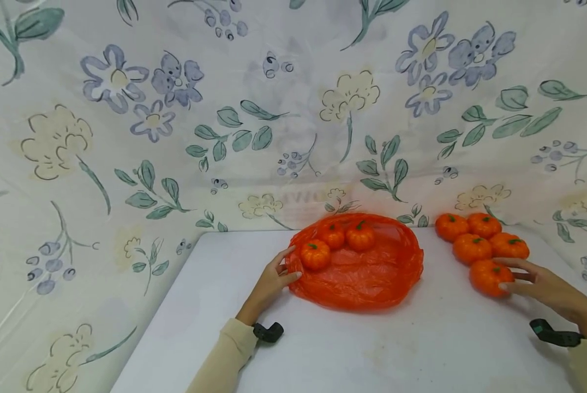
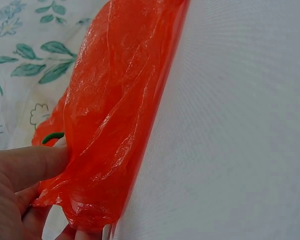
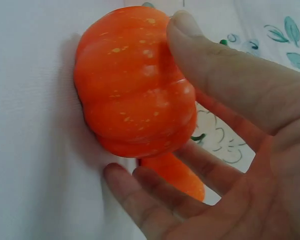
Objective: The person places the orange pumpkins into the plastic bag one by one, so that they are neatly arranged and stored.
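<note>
- White, flat surface (image 1: 352, 349), reaching left and right of the red plastic bag (image 1: 372, 281).
- The bag itself, lying spread on the surface.
- Four orange pumpkins (image 1: 472, 249), clustered right of the bag.
- A fifth pumpkin (image 1: 486, 278), also right of the bag; contact with the surface unclear.

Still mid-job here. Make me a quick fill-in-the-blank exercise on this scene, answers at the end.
1. The red plastic bag contains ____ pumpkins.
2. The ____ grip pinches the bag's edge.
3. The right grip holds one of the ____ pumpkins outside the bag.
4. The pumpkins' stems are ____ in colour.

Missing words: three; left; five; green.
</note>
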`<state>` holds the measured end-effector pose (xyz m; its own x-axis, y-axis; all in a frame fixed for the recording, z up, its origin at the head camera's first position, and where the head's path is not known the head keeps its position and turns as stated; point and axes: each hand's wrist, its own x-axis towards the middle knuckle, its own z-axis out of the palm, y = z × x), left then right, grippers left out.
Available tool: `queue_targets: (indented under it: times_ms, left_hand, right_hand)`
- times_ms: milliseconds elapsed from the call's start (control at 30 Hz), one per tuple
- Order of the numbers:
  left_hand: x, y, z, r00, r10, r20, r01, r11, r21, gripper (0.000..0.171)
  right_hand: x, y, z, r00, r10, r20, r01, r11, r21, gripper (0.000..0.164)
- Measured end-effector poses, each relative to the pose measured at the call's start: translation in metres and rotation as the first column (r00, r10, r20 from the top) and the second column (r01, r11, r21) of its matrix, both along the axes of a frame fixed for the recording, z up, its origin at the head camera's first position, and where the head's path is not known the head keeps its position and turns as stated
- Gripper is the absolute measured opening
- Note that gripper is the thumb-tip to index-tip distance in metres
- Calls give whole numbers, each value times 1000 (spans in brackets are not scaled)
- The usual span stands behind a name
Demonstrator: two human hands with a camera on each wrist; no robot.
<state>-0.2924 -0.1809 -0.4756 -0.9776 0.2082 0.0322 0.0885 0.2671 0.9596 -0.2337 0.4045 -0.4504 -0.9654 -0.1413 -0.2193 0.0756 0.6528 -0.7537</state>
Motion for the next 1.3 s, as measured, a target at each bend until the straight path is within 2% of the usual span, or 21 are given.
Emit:
queue_targets:
  times_ms: [200, 367, 500, 667, 867, 967, 1300]
  left_hand:
    - [0, 0, -1, 1000, -9, 3, 9, 1000, 14, 69]
    - [-1, 1, 0, 1000, 1, -1, -1, 1000, 10, 69]
    - [-1, 3, 1, 1000, 2, -6, -2, 1000, 6, 69]
    - [-2, 2, 0, 1000, -6, 6, 6, 1000, 17, 70]
    - [-1, 3, -1, 1000, 4, 13, -4, 1000, 19, 69]
    - [-1, 4, -2, 1000, -6, 16, 6, 1000, 18, 68]
    - [2, 1, 2, 1000, 7, 5, -7, 1000, 11, 69]
  right_hand:
    - [1, 0, 0, 1000, 7, -2, -7, 1000, 13, 78]
    - [3, 3, 6, 999, 43, -11, -42, 998, 55, 75]
    - [5, 5, 13, 998, 61, -25, -60, 997, 50, 72]
    - [7, -1, 24, 994, 65, -94, -60, 997, 51, 70]
    - [7, -26, 41, 976, 39, -214, -16, 994, 106, 73]
    - [8, -40, 49, 967, 29, -253, -5, 995, 95, 74]
    - [-2, -96, 57, 969, 9, -247, 0, 999, 36, 80]
